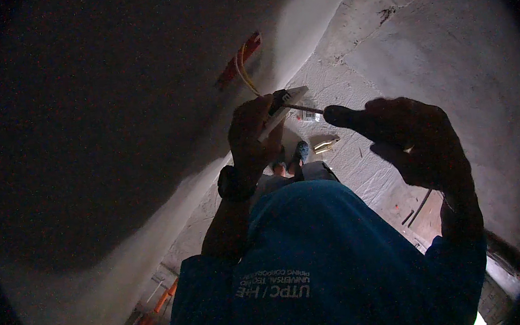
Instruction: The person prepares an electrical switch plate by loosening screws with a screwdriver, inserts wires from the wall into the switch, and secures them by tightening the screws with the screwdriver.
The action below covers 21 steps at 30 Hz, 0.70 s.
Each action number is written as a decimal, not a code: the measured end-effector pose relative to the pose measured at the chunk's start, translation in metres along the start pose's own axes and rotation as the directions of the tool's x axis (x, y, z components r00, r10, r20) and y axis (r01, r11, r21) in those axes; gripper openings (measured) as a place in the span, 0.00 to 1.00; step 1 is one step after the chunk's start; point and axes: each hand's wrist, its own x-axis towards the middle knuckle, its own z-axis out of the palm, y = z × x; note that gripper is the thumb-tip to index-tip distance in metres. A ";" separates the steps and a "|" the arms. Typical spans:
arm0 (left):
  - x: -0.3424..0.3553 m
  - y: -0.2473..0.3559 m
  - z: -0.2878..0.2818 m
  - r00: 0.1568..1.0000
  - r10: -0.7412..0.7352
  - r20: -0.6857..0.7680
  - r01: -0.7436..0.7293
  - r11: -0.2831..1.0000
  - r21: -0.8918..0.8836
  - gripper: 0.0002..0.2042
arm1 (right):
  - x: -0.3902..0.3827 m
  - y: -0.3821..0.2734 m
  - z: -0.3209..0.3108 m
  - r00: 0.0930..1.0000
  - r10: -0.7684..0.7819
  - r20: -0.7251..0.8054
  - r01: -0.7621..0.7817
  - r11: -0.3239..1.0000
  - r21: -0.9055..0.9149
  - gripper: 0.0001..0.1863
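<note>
My left hand (249, 130) is closed around a flat white plate (296, 92) with a black block on its back, which looks like a wall switch or socket. Yellowish wires (242, 71) run from a red wall box (250, 52) down to this block. In my right hand (420, 141) is a screwdriver (337, 117), its dark handle gripped and its thin shaft pointing left. The shaft's tip meets the black block; shadow hides the exact contact point.
A shadowed wall (116, 125) fills the left side. On the pale rough floor (381, 73), beyond my feet (299, 153), lie a small clear-looking package (309, 116) and a cream-coloured object (326, 145). Something orange (165, 296) is at lower left.
</note>
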 end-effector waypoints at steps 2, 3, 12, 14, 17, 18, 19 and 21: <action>-0.005 -0.004 0.000 1.000 -0.030 0.004 0.030 0.999 0.021 0.22 | 0.003 0.001 0.004 0.998 0.051 0.023 -0.050 0.998 -0.029 0.28; -0.006 -0.006 0.001 0.998 -0.057 0.012 0.056 0.998 0.034 0.21 | 0.005 -0.002 0.003 0.987 0.162 0.019 -0.163 0.974 0.158 0.31; -0.001 0.002 0.004 0.995 -0.053 -0.085 0.051 0.998 -0.020 0.20 | 0.004 0.012 0.030 0.956 0.014 -0.294 0.106 0.916 0.388 0.39; -0.003 -0.002 -0.002 0.997 -0.053 -0.061 0.055 0.998 0.021 0.20 | 0.013 0.003 0.036 0.857 0.399 -0.327 -0.151 0.800 0.581 0.35; -0.005 0.001 -0.006 0.994 -0.104 -0.033 0.105 0.993 0.055 0.20 | 0.009 0.000 0.023 0.948 0.142 -0.284 0.050 0.817 0.575 0.30; -0.001 0.006 -0.005 0.990 -0.137 -0.023 0.137 0.990 0.027 0.21 | 0.006 0.002 0.022 0.947 0.147 -0.286 0.045 0.820 0.571 0.30; -0.001 0.006 -0.002 0.991 -0.134 -0.023 0.135 0.991 0.020 0.21 | 0.003 0.004 0.023 0.942 0.122 -0.314 0.074 0.836 0.544 0.32; -0.001 0.006 0.001 0.993 -0.109 -0.044 0.109 0.994 -0.005 0.20 | 0.003 0.009 0.033 0.934 0.091 -0.344 0.107 0.850 0.516 0.33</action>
